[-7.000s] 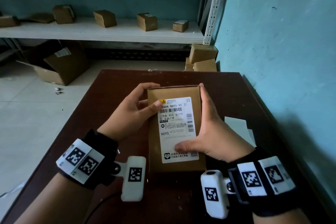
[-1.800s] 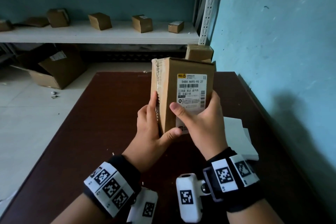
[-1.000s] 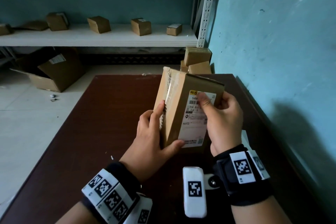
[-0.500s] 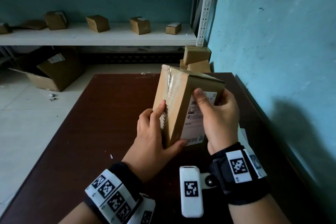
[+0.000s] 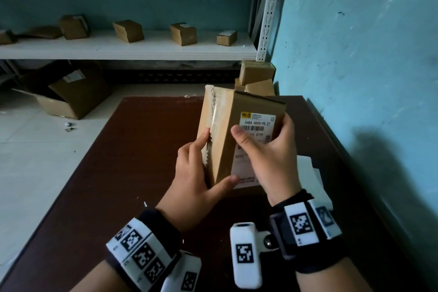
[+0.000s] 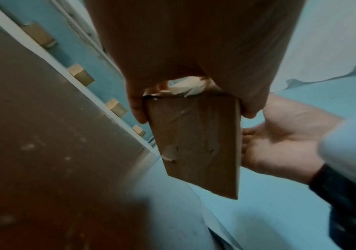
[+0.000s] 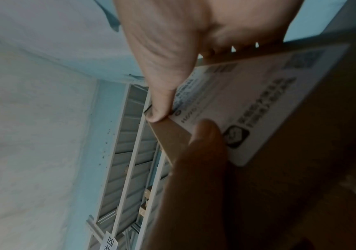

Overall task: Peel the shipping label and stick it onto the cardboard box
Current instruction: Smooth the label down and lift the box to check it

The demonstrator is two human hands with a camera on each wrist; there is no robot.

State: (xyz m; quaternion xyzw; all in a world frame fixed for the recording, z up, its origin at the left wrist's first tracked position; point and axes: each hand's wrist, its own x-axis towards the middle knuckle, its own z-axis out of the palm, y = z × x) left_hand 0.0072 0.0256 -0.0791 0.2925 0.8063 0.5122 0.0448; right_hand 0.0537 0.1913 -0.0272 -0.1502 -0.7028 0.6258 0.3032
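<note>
A brown cardboard box (image 5: 225,130) stands upright above the dark table, held between both hands. The white shipping label (image 5: 257,123) is stuck flat on its right-facing side. My left hand (image 5: 194,178) grips the box's lower near corner, fingers on the taped side and thumb on the label side; in the left wrist view the same box (image 6: 194,140) hangs between those fingers. My right hand (image 5: 267,152) holds the box from the right, its thumb lying across the label (image 7: 247,104) and its fingers wrapped behind the far edge.
White backing sheets (image 5: 312,173) lie on the brown table (image 5: 132,173) by the right hand. The teal wall (image 5: 367,54) runs close along the right. A white shelf (image 5: 118,50) with several small boxes stands behind, and an open carton (image 5: 71,99) lies on the floor.
The box was lifted off the table and stood on end. Over the last second my right thumb slid down the label, uncovering its top lines. The left hand keeps its grip.
</note>
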